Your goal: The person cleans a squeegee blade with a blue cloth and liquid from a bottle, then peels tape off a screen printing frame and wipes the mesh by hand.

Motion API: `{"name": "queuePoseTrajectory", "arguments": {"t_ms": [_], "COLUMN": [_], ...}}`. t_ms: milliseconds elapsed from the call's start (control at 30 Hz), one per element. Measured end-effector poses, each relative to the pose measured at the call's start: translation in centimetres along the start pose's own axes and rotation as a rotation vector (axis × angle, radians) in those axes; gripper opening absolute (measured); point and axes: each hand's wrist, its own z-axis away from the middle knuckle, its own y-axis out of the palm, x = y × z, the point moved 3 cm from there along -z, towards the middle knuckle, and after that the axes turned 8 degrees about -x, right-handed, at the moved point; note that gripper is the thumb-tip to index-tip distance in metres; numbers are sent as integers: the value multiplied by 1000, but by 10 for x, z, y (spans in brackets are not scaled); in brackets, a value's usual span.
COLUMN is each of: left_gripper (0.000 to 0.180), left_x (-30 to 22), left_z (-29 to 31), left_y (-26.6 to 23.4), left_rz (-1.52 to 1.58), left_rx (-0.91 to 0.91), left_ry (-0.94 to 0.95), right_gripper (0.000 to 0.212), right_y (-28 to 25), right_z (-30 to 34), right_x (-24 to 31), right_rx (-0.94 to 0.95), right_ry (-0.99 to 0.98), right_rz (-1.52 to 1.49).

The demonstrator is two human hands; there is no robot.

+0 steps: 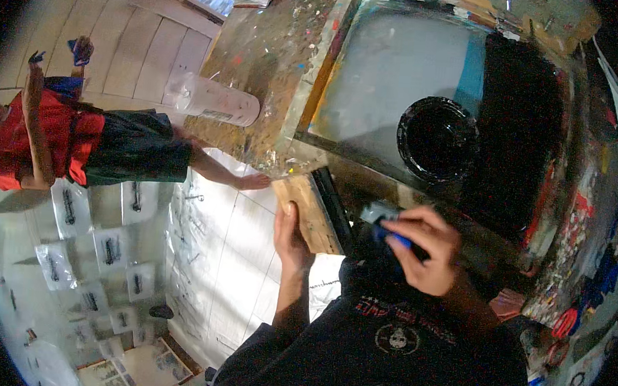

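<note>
Centre: left hand (292, 237) grips a wooden squeegee (308, 209); right hand (426, 251) pinches a blurred blue-handled tool (379, 213); work seems midway, black blade (332, 202).

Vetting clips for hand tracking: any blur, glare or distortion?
Head view: right hand smeared, probably motion, left hand crisper; head view: white surface below and left of that hand nearly washed out; head view: black pot's inside lost in shadow; head view: fisheye, corners fall to black.
</note>
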Motion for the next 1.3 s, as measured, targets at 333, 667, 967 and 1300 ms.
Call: {"name": "queuePoseTrajectory", "arguments": {"t_ms": [333, 667, 967, 1300], "left_gripper": [53, 44, 46, 36], "left_x": [38, 34, 111, 103], "left_z": [4, -10, 1, 10], "left_y": [13, 24, 0, 19], "left_rz": [-131, 173, 325, 488], "left_rx": [102, 190, 442, 344], "left_ry": [-24, -184, -350, -651], "right_gripper": [16, 23, 41, 43], "right_y": [22, 39, 40, 47], "right_z": [-49, -7, -41, -44], "right_x": [15, 24, 42, 40], "right_rx": [-61, 91, 15, 51], "right_ry": [-96, -80, -204, -297], "right_rz": [-242, -186, -35, 33]}}
